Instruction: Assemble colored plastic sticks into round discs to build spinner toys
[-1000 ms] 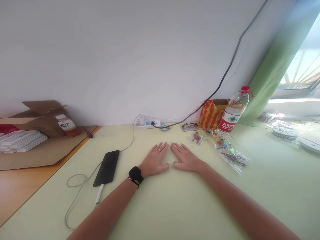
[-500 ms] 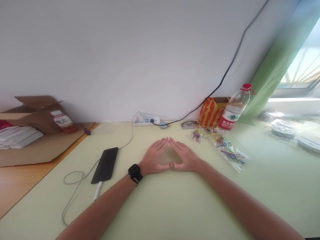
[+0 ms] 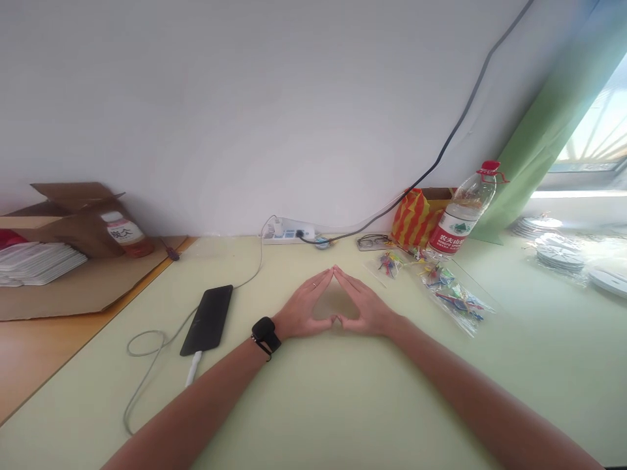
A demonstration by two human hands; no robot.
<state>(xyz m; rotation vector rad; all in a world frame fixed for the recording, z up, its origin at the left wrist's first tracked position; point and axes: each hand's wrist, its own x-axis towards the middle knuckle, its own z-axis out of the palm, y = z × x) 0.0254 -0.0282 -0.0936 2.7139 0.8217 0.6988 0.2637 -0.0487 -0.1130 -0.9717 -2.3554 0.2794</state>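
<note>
My left hand (image 3: 302, 308) and my right hand (image 3: 366, 307) rest on the pale green tabletop (image 3: 337, 405), holding nothing. Their stretched fingertips meet at the top, and the thumb tips come together below, framing a rounded triangle of bare table. A ring sits on a left finger, and a black watch (image 3: 265, 333) is on the left wrist. Left of that wrist lies a black phone (image 3: 208, 320) with a white plug at its near end. Clear bags of small colourful pieces (image 3: 458, 299) lie to the right of my right hand.
A power strip (image 3: 289, 234) and glasses (image 3: 373, 242) lie along the wall. At the right stand a large water bottle (image 3: 455, 219), a red-and-yellow bag (image 3: 409, 219) and stacked white discs (image 3: 560, 253). A cardboard box (image 3: 78, 215), drink bottle (image 3: 128, 235) and stacked white cards (image 3: 42, 263) occupy the left.
My hands have tilted up onto their edges, so less of their backs shows. The fingertips have closed together at the top. The view has shifted slightly.
</note>
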